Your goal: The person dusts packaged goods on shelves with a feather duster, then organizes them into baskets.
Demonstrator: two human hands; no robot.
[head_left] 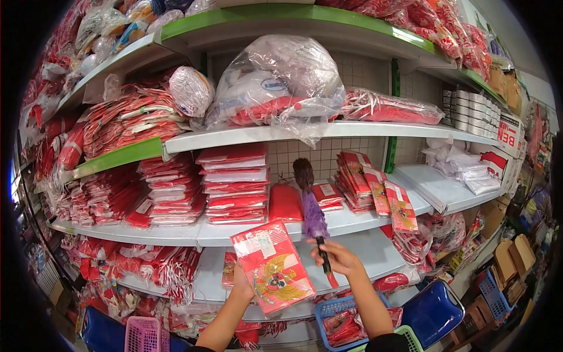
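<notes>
My left hand (pixel 241 284) grips a flat red-and-white packet (pixel 274 267) by its left edge. A golden eagle emblem and a pale label show on the packet's front. In my right hand (pixel 339 257) is the black handle of a feather duster (pixel 315 217), its purple and brown feathers pointing up toward the shelf. Behind the duster, a red packet (pixel 285 203) lies on the middle shelf beside a tall stack of red and white packets (pixel 234 185). To the right, several more eagle-printed packets (pixel 400 206) lean over the shelf's front edge.
The upper shelf (pixel 234 136) carries a large clear plastic bag (pixel 275 82) and bundles of red goods. Below my right arm stands a blue basket (pixel 321 320) with red packets. A pink basket (pixel 142 335) is at lower left, and blue stools (pixel 433 314) flank the shelf's base.
</notes>
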